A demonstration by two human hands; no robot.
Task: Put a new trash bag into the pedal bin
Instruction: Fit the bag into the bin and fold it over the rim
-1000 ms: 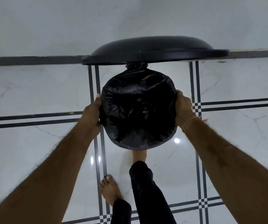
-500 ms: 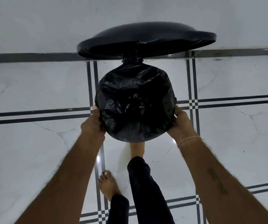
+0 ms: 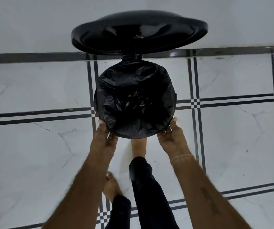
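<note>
The trash bag (image 3: 135, 100) sits inside the pedal bin (image 3: 174, 96), its black film folded over the rim all the way round so that the bin's own wall barely shows, and its crumpled bottom sags into the dark hollow at the centre. The bin stands on the tiled floor (image 3: 232, 138) just in front of the dark skirting line at the wall, its opening facing straight up at the camera, so its long axis runs away from the viewer and down. Both hands meet it at the near edge of the rim: the left hand (image 3: 104, 138) at the near-left, the right hand (image 3: 170, 138) at the near-right, each about equally close, thumbs up along the folded film and fingers curled underneath. Whether they pinch the film or only press it against the rim, I cannot tell. The next move, I judge, is tucking the overhang downward at this near edge. The lid (image 3: 139, 30) stands open beyond the far edge. A foot (image 3: 138, 147) reaches under the near rim, presumably on the pedal, which is hidden. The bin's body and base are out of sight beneath the mouth.
</note>
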